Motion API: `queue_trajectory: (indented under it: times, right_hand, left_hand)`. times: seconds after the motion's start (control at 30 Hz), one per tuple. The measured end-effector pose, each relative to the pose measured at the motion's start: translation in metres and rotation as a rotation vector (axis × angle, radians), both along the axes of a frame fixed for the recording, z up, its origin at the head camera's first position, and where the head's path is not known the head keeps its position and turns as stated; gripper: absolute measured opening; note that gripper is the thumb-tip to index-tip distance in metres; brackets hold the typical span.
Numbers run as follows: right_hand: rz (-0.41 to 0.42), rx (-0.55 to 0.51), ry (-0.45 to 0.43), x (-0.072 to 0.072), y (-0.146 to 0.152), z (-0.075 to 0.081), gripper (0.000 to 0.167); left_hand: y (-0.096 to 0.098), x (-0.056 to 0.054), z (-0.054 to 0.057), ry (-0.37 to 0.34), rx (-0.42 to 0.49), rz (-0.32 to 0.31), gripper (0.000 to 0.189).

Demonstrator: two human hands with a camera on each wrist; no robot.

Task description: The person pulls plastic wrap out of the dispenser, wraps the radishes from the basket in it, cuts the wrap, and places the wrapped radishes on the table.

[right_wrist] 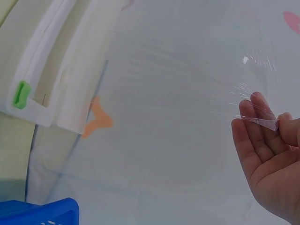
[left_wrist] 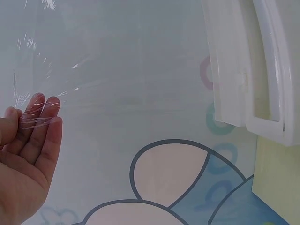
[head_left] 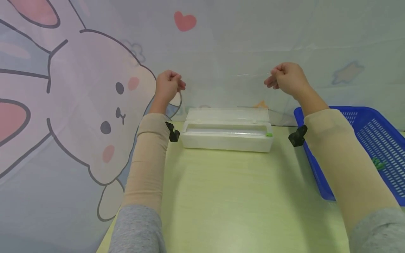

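My hands are well apart, both raised above the far end of the table: my left hand and my right hand each pinch a corner of the clear plastic film between thumb and fingertip, the other fingers reaching out behind it. The film spans the gap between them, thin enough that I mostly know it by the glints and small creases fanning out from each pinch. Below it sits the long white dispenser box, its lid lifted at the back and the green slider at the right end of its front rail; I cannot tell whether the film's lower edge is joined to the roll inside. The blue basket stands to the right, partly behind my forearm.

To do this well, I'd hold both hands level and pull evenly outward, just enough to smooth the middle without stretching the corners. A light pinch near the very edge seems best, with the spare fingers off the sheet, since film like this could cling to them, fold over on itself or tear where the creases gather
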State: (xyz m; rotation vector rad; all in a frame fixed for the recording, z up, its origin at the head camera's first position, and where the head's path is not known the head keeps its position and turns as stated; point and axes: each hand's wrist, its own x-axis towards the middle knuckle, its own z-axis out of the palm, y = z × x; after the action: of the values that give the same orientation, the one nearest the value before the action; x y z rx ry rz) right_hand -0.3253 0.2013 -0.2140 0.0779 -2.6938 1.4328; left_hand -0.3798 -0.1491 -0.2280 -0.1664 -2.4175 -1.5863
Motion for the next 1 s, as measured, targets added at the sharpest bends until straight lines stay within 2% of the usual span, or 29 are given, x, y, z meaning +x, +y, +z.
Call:
queue_trajectory:
  times: [0.23,0.5,0.63,0.83,1.0]
  right_hand:
    - [-0.013,-0.013,0.005,-0.001,0.002,0.005,0.034]
    - [-0.009,-0.049,0.027,-0.002,0.0,0.012,0.034]
    - [-0.003,-0.061,0.037,-0.002,-0.002,0.017,0.032]
    - [-0.007,-0.049,0.044,-0.001,-0.004,0.024,0.04]
    - [0.003,-0.054,0.057,0.001,-0.006,0.031,0.038]
  left_hand:
    - [0.002,0.001,0.005,0.014,0.017,-0.004,0.015]
    - [0.001,0.004,0.016,0.002,0.028,0.007,0.013]
    - [0.0,0.004,0.021,0.019,0.041,0.01,0.013]
    - [-0.002,0.007,0.029,0.032,0.055,0.006,0.014]
    - [-0.003,0.009,0.035,0.029,0.082,0.01,0.014]
